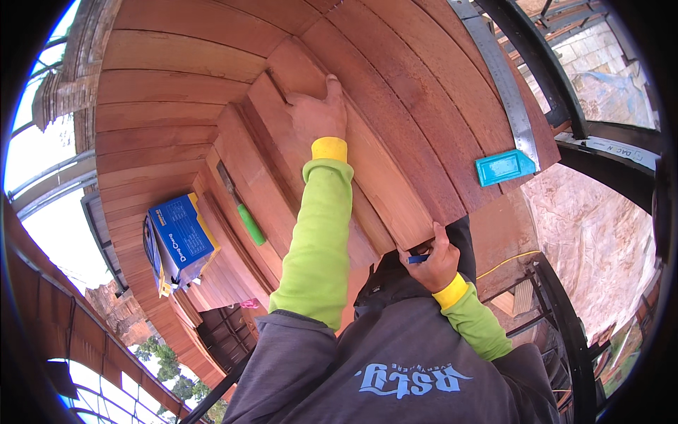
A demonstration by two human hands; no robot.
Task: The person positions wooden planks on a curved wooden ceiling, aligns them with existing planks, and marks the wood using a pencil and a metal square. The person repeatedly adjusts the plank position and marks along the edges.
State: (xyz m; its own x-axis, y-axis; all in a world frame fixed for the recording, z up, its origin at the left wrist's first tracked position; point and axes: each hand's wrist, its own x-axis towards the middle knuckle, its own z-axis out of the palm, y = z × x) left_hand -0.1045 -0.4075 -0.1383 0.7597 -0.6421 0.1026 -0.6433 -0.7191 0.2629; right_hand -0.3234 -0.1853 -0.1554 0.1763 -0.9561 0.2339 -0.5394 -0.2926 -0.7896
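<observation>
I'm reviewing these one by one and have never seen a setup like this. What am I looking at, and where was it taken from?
There's no machine here: a person works bare-handed. The single picture comes from a fisheye camera on their head, looking down, so straight edges bend toward the rim.

The left hand lies on a loose-looking wooden plank. The right hand is at the plank's near end, with a small blue object in its grip; too little shows to say what it is.

Reddish-brown boards form the surface. On it are a green-handled chisel, a blue-and-yellow box and, at the right, a square with a turquoise handle.
</observation>
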